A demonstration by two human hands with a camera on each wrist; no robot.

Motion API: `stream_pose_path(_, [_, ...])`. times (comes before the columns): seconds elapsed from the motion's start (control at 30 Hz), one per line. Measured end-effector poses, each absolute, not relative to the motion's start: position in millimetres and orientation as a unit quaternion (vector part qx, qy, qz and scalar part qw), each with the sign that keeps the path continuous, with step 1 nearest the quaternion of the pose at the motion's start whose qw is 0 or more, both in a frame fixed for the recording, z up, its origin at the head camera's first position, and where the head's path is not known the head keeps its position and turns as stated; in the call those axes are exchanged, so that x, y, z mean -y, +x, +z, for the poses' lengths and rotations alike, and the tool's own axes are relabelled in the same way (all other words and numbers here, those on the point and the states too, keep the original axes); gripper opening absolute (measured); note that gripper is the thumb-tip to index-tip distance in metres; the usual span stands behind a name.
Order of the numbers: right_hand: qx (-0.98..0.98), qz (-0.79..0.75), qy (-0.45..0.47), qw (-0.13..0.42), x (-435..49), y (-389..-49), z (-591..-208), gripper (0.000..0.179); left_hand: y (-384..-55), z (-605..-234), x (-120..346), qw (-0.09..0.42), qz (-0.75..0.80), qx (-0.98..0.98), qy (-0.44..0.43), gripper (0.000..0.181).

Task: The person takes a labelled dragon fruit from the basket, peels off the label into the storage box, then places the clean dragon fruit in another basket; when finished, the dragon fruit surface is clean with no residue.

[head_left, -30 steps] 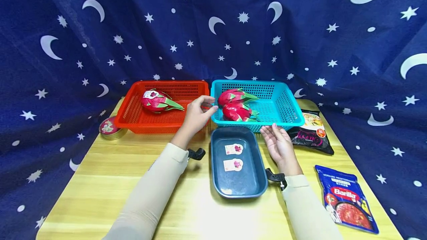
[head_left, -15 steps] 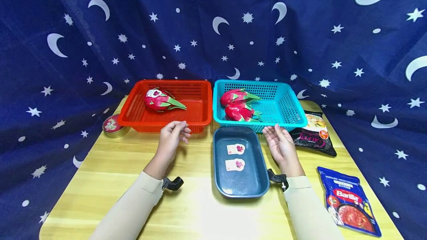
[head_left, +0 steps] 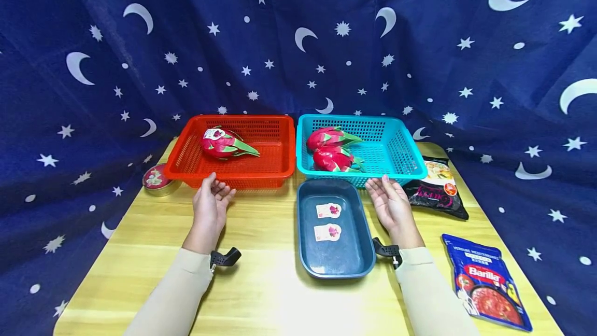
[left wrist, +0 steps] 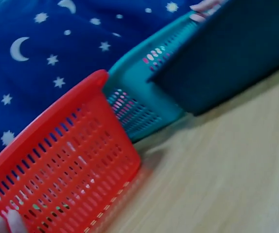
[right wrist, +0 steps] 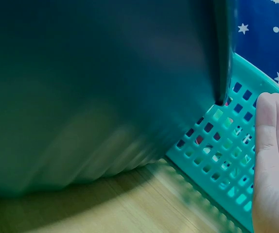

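On the desk (head_left: 261, 279) I see a round tin (head_left: 156, 177) at the left, a blue Barilla pouch (head_left: 487, 281) at the right, a dark packet (head_left: 434, 196) perhaps lettered "Curry", and a moon-and-star cloth (head_left: 280, 25) behind.

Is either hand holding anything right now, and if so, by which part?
Nothing is held. The left hand is empty, near the front of the red basket; the right hand is empty, near the front of the turquoise basket.

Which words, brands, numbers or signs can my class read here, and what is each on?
"Barilla": blue pouch.
"VERDURE", rest of line unclear: same pouch.
"Curry", upside down: black packet.
Too small to read: two stickers in the dark tray; label on the dragon fruit in the red basket; all other print.
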State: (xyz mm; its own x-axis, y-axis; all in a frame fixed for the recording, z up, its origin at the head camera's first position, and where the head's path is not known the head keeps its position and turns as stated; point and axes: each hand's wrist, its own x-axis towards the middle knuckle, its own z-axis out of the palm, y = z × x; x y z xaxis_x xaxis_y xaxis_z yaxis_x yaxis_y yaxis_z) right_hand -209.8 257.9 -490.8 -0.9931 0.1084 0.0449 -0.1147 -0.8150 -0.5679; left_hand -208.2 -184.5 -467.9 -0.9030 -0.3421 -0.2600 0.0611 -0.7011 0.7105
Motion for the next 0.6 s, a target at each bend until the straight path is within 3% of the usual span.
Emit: stream_pose_path(0.6, [0.305, 0.951, 0.012, 0.058, -258, -210, -492, 0.010, -220, -474, 197, 0.098, -0.976, 0.112, 0.161, 0.007])
